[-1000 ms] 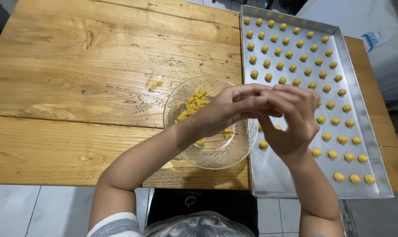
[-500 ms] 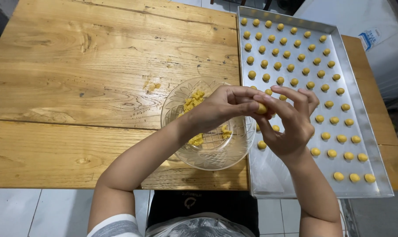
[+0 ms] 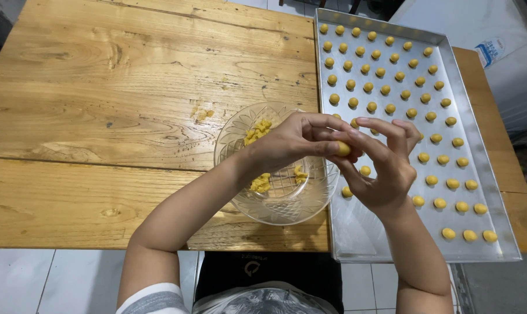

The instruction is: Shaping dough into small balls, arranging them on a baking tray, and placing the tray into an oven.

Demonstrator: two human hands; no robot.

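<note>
Both hands (image 3: 345,152) pinching dough ball (image 3: 344,149), glass bowl (image 3: 275,200), metal tray (image 3: 478,157)

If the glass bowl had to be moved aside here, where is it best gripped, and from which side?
Probably by the rim of the bowl on its left, coming in from over the table. The tray sits close against its right side, and the left hand and right hand, pinching a dough ball, hang over that half.

A big wooden table (image 3: 129,87) holds everything. A clear glass bowl (image 3: 275,203) sits at 6 o'clock. A long metal tray (image 3: 478,168) lies at 3 o'clock. Yellow crumbs (image 3: 202,113) lie near the middle.
</note>
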